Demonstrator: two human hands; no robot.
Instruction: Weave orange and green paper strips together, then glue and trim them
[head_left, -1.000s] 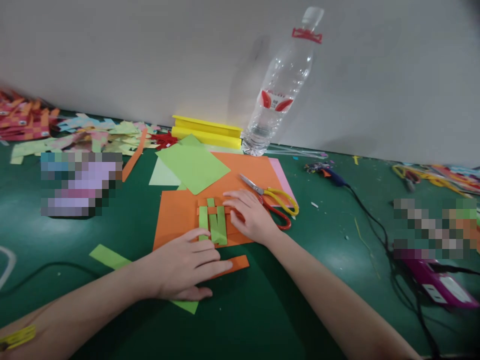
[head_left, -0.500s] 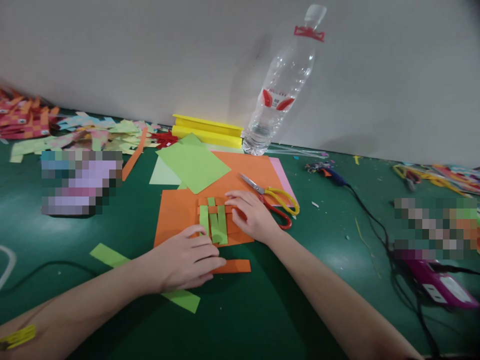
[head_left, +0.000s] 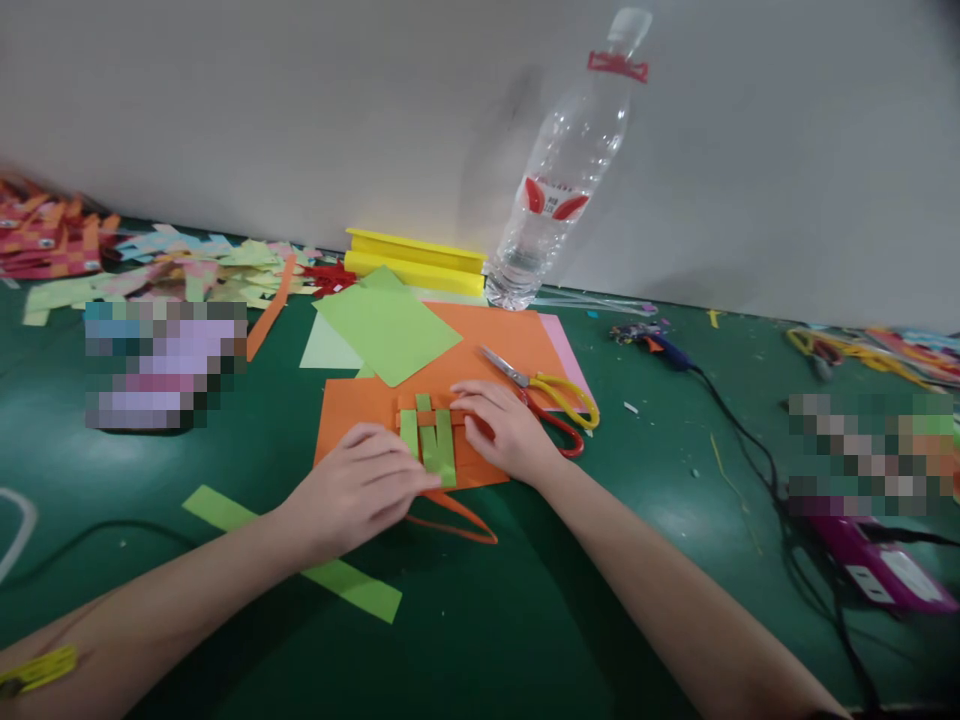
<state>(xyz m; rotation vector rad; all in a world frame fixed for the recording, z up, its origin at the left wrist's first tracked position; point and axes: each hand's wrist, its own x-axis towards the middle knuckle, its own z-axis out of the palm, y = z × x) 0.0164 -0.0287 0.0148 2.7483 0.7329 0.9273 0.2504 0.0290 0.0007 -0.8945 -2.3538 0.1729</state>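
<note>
My left hand (head_left: 364, 495) is closed on an orange paper strip (head_left: 480, 530), which bends in a narrow loop below the weave. Three upright green paper strips cross an orange one in a small woven paper piece (head_left: 445, 455), lying on an orange sheet (head_left: 341, 415). At its right side, my right hand (head_left: 506, 425) keeps hold of the piece with curled fingers; the thumb and fingertips are partly hidden. A loose green strip (head_left: 364, 592) passes under my left forearm. Scissors (head_left: 551, 390) with yellow and red handles lie just beyond my right hand.
Behind lie a green sheet (head_left: 386, 330) and a folded yellow sheet (head_left: 412, 270). A clear water bottle (head_left: 551, 190) leans near the wall. Paper scraps (head_left: 202, 265) and a blurred-out phone-like object (head_left: 169, 375) are at left. A corded blue tool (head_left: 667, 350) and a magenta device (head_left: 885, 575) sit at right.
My left hand has picked up the orange strip from the table and moved it up towards the weave, bending it into a loop. My right hand stays in place.
</note>
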